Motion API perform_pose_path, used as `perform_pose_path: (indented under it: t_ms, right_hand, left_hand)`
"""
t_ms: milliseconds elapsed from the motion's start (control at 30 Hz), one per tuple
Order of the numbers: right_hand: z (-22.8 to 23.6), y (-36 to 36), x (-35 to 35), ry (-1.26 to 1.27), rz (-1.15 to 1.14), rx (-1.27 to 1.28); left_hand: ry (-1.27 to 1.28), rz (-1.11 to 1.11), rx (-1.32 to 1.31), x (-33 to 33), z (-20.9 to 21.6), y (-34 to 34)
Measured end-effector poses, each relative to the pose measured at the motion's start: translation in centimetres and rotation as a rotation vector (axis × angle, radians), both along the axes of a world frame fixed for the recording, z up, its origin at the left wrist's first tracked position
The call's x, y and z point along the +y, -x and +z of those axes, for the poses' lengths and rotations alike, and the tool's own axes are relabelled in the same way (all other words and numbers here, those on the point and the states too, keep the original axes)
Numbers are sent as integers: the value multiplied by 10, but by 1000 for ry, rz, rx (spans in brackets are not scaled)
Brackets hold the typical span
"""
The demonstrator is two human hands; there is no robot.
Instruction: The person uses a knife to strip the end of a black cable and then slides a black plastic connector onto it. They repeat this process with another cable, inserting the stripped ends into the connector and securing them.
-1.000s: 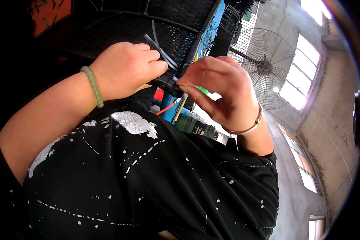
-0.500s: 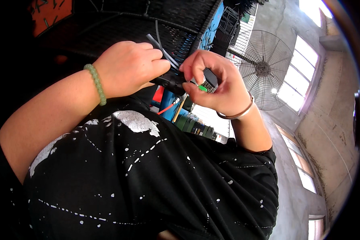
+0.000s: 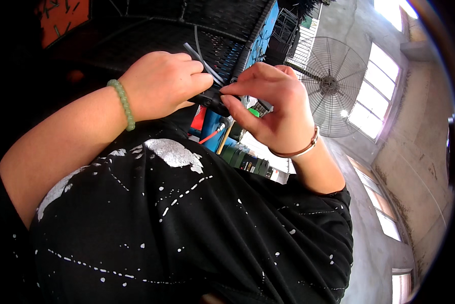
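Note:
My left hand [image 3: 164,83] is closed, its knuckles up, against black woven wickerwork [image 3: 212,45]. What its fingers grip is hidden. Thin grey strips [image 3: 199,57] stick up just beyond those fingers. A dark rounded piece [image 3: 212,101] spans the gap between both hands. At its right end, my right hand [image 3: 275,99] has thumb and index fingertips nearly together in a pinch. Whatever lies between those tips is too small to make out. A bright green spot [image 3: 254,112] shows behind the right thumb.
Below the hands, an orange-red hose [image 3: 212,136] with a metal connector runs beside a blue post [image 3: 211,126]. Dark green items [image 3: 242,161] stand lower down. A large caged fan [image 3: 329,85] is at the right, near windows. Orange material [image 3: 63,20] lies far left.
My right hand has shifted slightly left, from a curled, looped shape to straighter fingers with the tips at the dark piece. My left hand has barely moved.

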State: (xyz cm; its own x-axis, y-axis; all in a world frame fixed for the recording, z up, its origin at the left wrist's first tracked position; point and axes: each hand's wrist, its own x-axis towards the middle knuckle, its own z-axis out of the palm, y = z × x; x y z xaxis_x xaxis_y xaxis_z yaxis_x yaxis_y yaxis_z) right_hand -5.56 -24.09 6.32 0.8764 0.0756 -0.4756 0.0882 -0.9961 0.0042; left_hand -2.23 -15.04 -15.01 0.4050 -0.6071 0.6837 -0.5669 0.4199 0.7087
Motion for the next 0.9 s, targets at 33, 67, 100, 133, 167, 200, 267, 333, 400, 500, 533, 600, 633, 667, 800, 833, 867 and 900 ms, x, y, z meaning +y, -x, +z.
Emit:
perform_pose_path:
  t_ms: [33,67,100,133,167,200,267,333,400,500,533,600,633,667,800,833,867,900]
  right_hand:
    - [1,-3,-2,-14,-11,32]
    - [2,-7,-4,-27,-22,65]
    - [1,-10,-4,-37,-36,111]
    - [1,-14,-4,-46,-50,156]
    - [1,-19,-3,-54,-64,201]
    - [1,-25,-2,-27,-59,252]
    - [0,-37,1,30,-50,353]
    - [-3,-49,0,54,-62,467]
    - [-6,-56,3,62,-35,541]
    - [-5,-60,10,109,-105,579]
    - [-5,-60,12,112,-120,582]
    - [-5,-59,15,110,-151,582]
    - [-4,-58,16,111,-167,579]
    - [-3,-56,16,120,-153,539]
    - [-3,-38,10,73,-104,354]
    - [-2,-36,9,40,-89,299]
    - [-1,-35,7,8,-110,293]
    - [1,-33,6,-17,-133,281]
  left_hand:
    - [-3,-9,2,0,0,0]
    - [-10,-14,-3,0,0,0]
    - [-15,-18,-9,0,-1,0]
    - [-20,-22,-15,0,-1,1]
    - [-19,-14,-21,0,-2,1]
    - [-20,-8,-23,1,-2,1]
    - [-26,-9,-30,1,-2,1]
    - [-39,-22,-33,2,-2,1]
    - [-38,-20,-32,4,-1,1]
    - [-70,-26,-48,8,0,0]
    - [-89,-28,-57,9,0,1]
    - [-70,-20,-50,9,-1,2]
    - [-59,-16,-48,8,-1,1]
    - [-56,-6,-49,8,0,0]
    - [-45,1,-45,7,0,-1]
    - [-43,-1,-44,7,0,-2]
    - [-54,-6,-43,8,0,-2]
    - [-57,-12,-47,7,1,-3]
